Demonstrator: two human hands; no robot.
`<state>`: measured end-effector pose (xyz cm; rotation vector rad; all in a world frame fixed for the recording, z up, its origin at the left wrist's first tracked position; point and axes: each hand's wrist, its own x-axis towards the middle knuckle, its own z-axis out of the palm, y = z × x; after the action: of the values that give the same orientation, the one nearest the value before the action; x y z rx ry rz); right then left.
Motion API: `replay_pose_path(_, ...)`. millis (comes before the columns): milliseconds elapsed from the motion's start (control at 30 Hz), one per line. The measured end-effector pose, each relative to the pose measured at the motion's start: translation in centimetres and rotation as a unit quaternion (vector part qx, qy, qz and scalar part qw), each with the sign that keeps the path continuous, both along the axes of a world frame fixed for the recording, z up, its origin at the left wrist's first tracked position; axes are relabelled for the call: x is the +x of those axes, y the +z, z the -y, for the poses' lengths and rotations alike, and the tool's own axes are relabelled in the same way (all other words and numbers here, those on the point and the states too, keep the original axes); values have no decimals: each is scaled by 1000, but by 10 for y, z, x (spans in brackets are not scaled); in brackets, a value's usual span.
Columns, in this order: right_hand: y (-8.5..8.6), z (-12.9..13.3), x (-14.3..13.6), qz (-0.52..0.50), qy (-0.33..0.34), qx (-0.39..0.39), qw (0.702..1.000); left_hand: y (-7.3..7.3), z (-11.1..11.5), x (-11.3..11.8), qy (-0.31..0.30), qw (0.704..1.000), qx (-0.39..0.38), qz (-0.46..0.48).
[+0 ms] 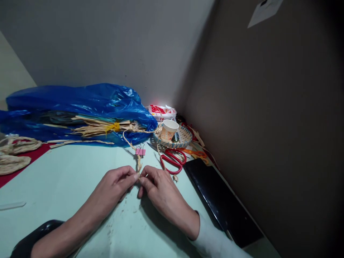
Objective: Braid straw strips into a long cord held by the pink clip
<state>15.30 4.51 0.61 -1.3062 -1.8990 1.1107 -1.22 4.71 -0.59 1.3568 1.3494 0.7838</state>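
Note:
My left hand point(121, 182) and my right hand point(156, 184) meet at the middle of the table, fingertips pinched close together. Between them they grip the near end of a twisted straw cord point(139, 163). A pink binder clip point(140, 152) sits on the cord just beyond my fingers, and the cord runs on toward the blue bag. Behind my right hand lie red-handled scissors point(174, 161), with a thin strand passing down beside them to a small knotted end point(175, 177). My fingers hide the very tip of the cord.
A blue plastic bag point(80, 96) holds a straw bundle point(104, 128) at the back left. A woven basket point(185, 136) with a paper cup point(169, 130) stands behind. Orange scissors point(197, 154) and a black flat device point(220, 200) lie right; straw slippers point(16, 163) lie left.

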Motion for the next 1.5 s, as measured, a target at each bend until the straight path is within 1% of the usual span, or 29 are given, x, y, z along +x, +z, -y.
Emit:
replay_pose_path(67, 0, -3, 3, -4, 6, 5, 1000, 0, 0, 1, 3, 1000, -4, 1)
replay_pose_path(167, 1, -6, 9, 23, 2, 16, 1000, 1, -1, 3, 21, 1000, -21, 1)
replay_pose_path(300, 5, -7, 13, 76, -29, 40, 996, 4, -1, 5, 37, 998, -46, -9)
replay_pose_path(367, 7, -3, 10, 100, -48, 69, 991, 4, 0, 6, 45, 998, -34, -28)
replay_pose_path(433, 7, 5, 4, 127, -55, 101, 985, 6, 1, 8, 52, 998, -1, -45)
replay_pose_path(500, 3, 15, -3, 164, -53, 146, 974, 7, 4, 11, 60, 997, 23, -42)
replay_pose_path(533, 1, 20, -6, 187, -47, 171, 966, 7, 5, 12, 64, 997, 23, -32)
replay_pose_path(600, -4, 29, -12, 240, -28, 218, 946, 7, 6, 12, 71, 997, -6, -1)
replay_pose_path(700, -10, 39, -17, 299, 4, 272, 915, 3, 8, 10, 75, 993, -70, 62)
replay_pose_path(800, -12, 42, -18, 323, 32, 314, 892, -2, 8, 6, 73, 988, -94, 96)
replay_pose_path(867, -10, 39, -14, 310, 42, 324, 893, -5, 8, 4, 66, 989, -92, 91)
replay_pose_path(900, -8, 37, -12, 291, 40, 316, 902, -5, 8, 3, 63, 990, -90, 91)
replay_pose_path(967, -2, 29, -5, 229, 17, 281, 932, -4, 8, 2, 58, 989, -92, 95)
replay_pose_path(1067, 7, 16, 5, 129, -56, 215, 966, 0, 9, 3, 45, 988, -90, 117)
replay_pose_path(1100, 7, 12, 6, 103, -59, 185, 976, 1, 9, 3, 41, 988, -88, 123)
replay_pose_path(1167, 5, 5, 6, 56, -26, 113, 992, 4, 9, 5, 44, 986, -92, 133)
replay_pose_path(1233, -2, 0, 3, -1, 23, 42, 999, 6, 9, 6, 56, 985, -107, 122)
replay_pose_path(1300, -10, -2, 0, -66, 38, -7, 997, 7, 10, 6, 61, 987, -106, 100)
replay_pose_path(1400, -17, -4, -5, -128, 13, -54, 990, 4, 10, 4, 26, 998, -50, 36)
replay_pose_path(1500, -16, -4, -7, -130, -29, -51, 990, 3, 12, 1, 1, 997, 34, -62)
